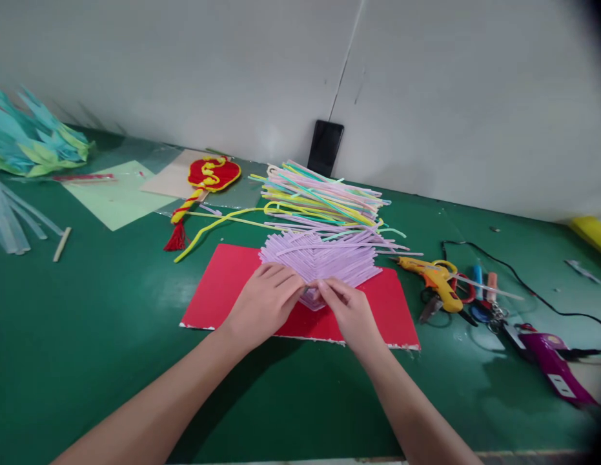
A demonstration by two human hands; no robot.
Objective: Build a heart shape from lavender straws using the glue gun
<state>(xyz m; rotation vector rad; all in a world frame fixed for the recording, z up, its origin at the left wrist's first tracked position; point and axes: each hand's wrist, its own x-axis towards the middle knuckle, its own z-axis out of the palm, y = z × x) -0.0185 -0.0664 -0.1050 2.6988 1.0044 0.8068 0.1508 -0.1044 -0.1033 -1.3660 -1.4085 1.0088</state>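
1. Purple strips (pixel 324 261) lie on the board (pixel 220 284), just beyond both hands, their chevron's midline running away from the person.
2. Left hand (pixel 266 297) and right hand (pixel 351 313), equally near, pinch their near tip, fingers almost closed.

Strip panel (pixel 319 257), lilac in a chevron pattern; board (pixel 223 278), red with a white edge; loose strips (pixel 324 194), lilac, pink, yellow and mint; fan-shaped ornament (pixel 225 174), red with yellow trim; worktop (pixel 101 336), green.

A black phone (pixel 325 147) leans against the pale wall (pixel 184 77)
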